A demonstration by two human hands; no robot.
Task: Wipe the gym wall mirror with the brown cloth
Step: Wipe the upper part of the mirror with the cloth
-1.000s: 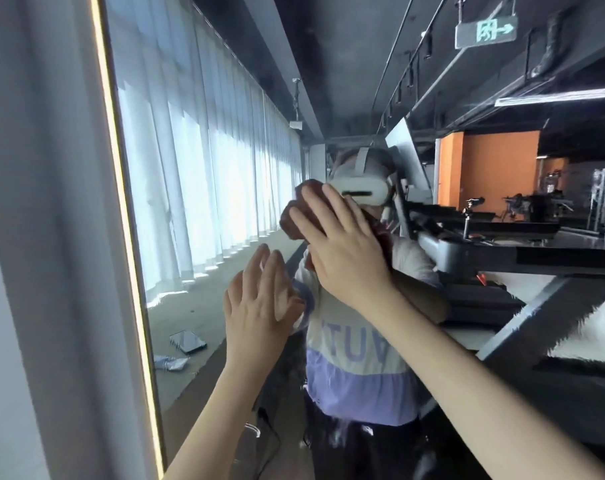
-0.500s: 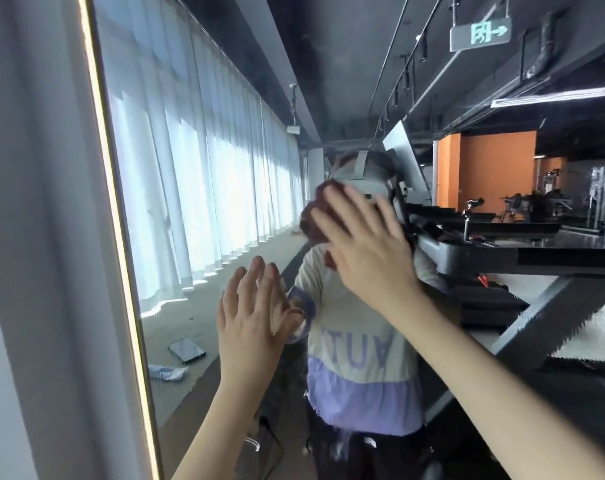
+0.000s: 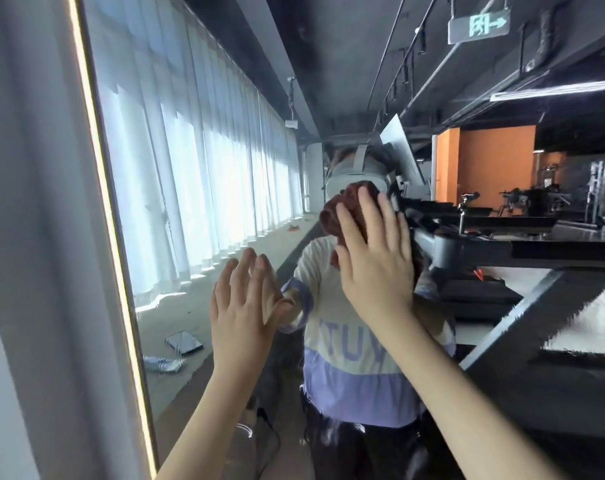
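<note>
The wall mirror (image 3: 197, 188) fills most of the head view, framed on the left by a lit gold edge. My right hand (image 3: 374, 258) presses the brown cloth (image 3: 342, 216) flat against the glass with straight, spread fingers; the cloth shows above and left of the fingers, the rest is hidden under the palm. My left hand (image 3: 245, 306) lies flat on the mirror lower left of the cloth, fingers straight and together, holding nothing. The glass reflects a person in a white and purple shirt.
A grey wall panel (image 3: 27, 271) borders the mirror's lit edge (image 3: 110, 216) on the left. Reflected in the glass are white curtains (image 3: 190, 168), a floor with a phone (image 3: 184, 342), and gym machines (image 3: 502, 244) to the right.
My right hand has slid the cloth to the right and slightly up across the glass. My left hand stays flat on the mirror in about the same place.
</note>
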